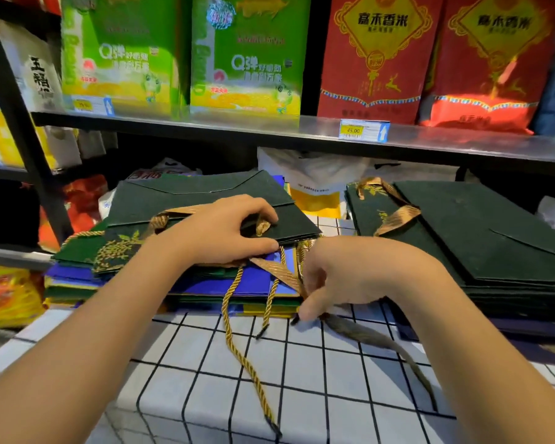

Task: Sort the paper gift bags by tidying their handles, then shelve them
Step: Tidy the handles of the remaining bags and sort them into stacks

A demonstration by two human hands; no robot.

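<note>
Now | left hand (217,230) pins the flat dark-green paper gift bag (202,193) on the mixed pile at 12 o'clock, keeping it steady | right hand (340,277) pinches a gold ribbon handle (281,270) at 3 o'clock, likely tucking it in | twisted gold cord handles (237,341) trail toward 6 | tidied green stack (481,238) waits at 2.

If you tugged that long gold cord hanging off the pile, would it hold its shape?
Probably not. The gold cord droops in loose curves over the checked cloth, so it looks floppy. Its twisted strands seem light, and the dark end looks frayed.
</note>
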